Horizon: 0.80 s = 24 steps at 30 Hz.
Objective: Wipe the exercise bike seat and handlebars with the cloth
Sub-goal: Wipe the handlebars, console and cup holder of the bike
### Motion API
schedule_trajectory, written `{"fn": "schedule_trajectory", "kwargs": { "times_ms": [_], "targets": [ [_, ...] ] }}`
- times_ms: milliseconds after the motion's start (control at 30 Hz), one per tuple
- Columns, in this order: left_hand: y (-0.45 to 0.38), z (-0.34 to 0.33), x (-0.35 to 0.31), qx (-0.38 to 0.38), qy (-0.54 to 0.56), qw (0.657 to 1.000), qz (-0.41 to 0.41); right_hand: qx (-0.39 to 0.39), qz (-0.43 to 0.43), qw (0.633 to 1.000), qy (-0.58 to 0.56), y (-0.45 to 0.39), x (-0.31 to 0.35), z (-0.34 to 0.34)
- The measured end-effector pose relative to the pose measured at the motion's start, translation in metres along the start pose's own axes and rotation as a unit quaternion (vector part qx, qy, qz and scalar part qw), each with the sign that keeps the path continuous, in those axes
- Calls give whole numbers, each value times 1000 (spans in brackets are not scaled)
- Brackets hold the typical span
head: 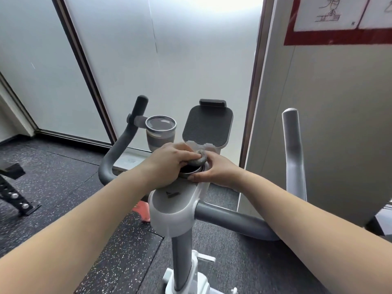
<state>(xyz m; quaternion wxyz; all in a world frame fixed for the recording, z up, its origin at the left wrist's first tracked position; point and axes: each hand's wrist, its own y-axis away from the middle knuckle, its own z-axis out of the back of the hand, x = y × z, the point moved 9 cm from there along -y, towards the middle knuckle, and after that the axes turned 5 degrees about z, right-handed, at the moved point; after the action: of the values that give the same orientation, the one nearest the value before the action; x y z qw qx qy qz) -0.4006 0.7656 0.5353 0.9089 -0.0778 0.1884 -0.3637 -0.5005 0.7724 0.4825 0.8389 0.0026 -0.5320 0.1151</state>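
The exercise bike's white console [169,209] stands in the middle of the view, with grey handlebars [118,153] curving out to both sides. My left hand [169,164] presses a small bunched grey cloth [199,159] onto the round dark knob [189,169] at the console's top. My right hand [218,171] rests against the right side of that knob, fingers curled around its rim. The right handlebar [293,149] rises upright at the right. The seat is out of view.
A grey cup [160,130] sits in the holder left of the dark tablet rest [206,126]. Frosted glass panels stand behind, a wall at right. The speckled black floor holds a black metal frame [12,192] at left and an orange object [142,210] below the console.
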Motion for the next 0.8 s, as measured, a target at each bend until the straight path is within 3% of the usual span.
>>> {"fn": "schedule_trajectory", "kwargs": {
  "times_ms": [100, 233, 333, 400, 533, 800],
  "targets": [
    [9, 8, 2, 14, -40, 999, -5, -8, -17, 1000, 8, -1, -4, 2],
    [17, 22, 17, 51, 7, 998, 28, -1, -19, 1000, 18, 0, -4, 3],
    [10, 38, 32, -52, 60, 993, 91, -2, -19, 1000, 24, -1, -5, 3],
    [4, 32, 26, -78, 64, 990, 103, -3, -19, 1000, 24, -2, -4, 3],
    [-5, -1, 3, -10, 28, 998, 48, 6, -7, 1000, -25, 2, 1, 1],
    [5, 5, -12, 35, -15, 999, 7, 0, -21, 1000, -21, 4, -1, 3]
  ]
}}
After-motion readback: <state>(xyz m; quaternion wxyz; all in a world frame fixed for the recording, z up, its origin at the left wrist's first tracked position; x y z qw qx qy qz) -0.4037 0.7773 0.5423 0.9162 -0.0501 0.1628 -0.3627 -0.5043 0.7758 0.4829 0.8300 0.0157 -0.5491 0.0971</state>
